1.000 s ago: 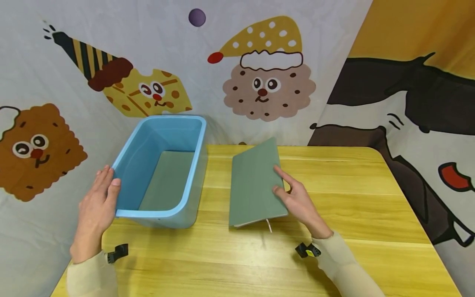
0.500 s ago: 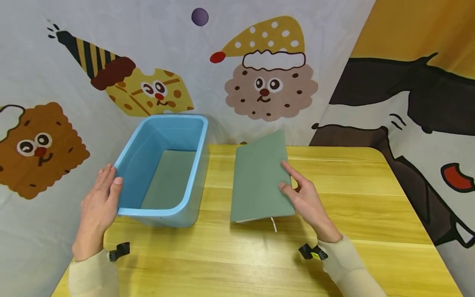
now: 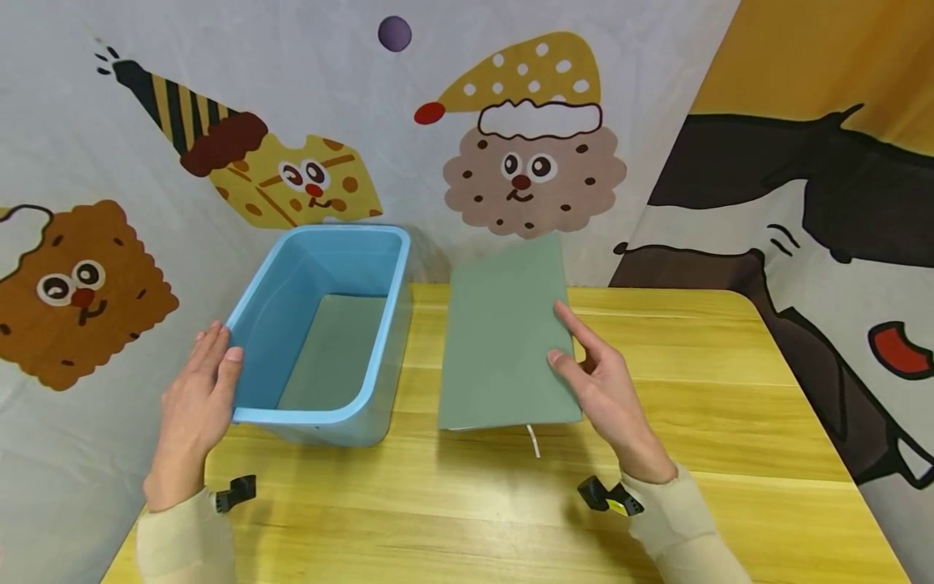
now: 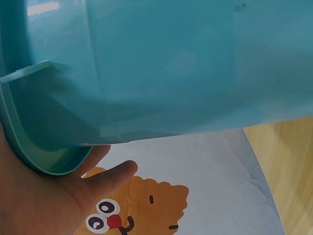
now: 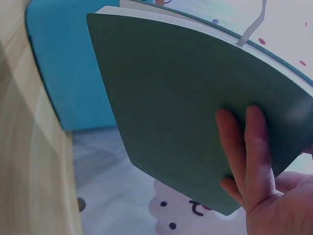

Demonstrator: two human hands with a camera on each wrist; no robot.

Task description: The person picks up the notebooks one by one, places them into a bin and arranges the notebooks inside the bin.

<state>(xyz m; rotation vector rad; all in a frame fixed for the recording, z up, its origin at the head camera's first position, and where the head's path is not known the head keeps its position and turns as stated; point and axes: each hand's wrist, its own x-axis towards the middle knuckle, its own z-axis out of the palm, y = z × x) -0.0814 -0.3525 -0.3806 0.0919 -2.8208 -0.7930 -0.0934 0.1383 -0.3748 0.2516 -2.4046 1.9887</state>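
My right hand (image 3: pixel 609 389) grips a grey-green notebook (image 3: pixel 503 349) by its right edge, thumb on the near cover. In the right wrist view, several fingers (image 5: pixel 257 147) lie along the notebook's other cover (image 5: pixel 181 93). A pale ribbon (image 3: pixel 534 442) hangs from its lower edge. My left hand (image 3: pixel 195 397) rests with extended fingers against the left front rim of a light blue plastic bin (image 3: pixel 292 418). The left wrist view shows fingers (image 4: pixel 115 177) below the rim, outside the bin wall (image 4: pixel 171 73). A flat grey-green thing (image 3: pixel 332 357) lies on the bin's bottom.
The bin stands on a yellow wood-grain table (image 3: pixel 693 389), left of the notebook. Behind the table hangs a white cloth (image 3: pixel 328 73) with cartoon prints. Black wrist cameras (image 3: pixel 237 492) sit at both sleeves.
The notebook has tilted to face the head camera more fully, its top edge rising and its left edge swinging left. My left hand keeps its place at the bin's rim.
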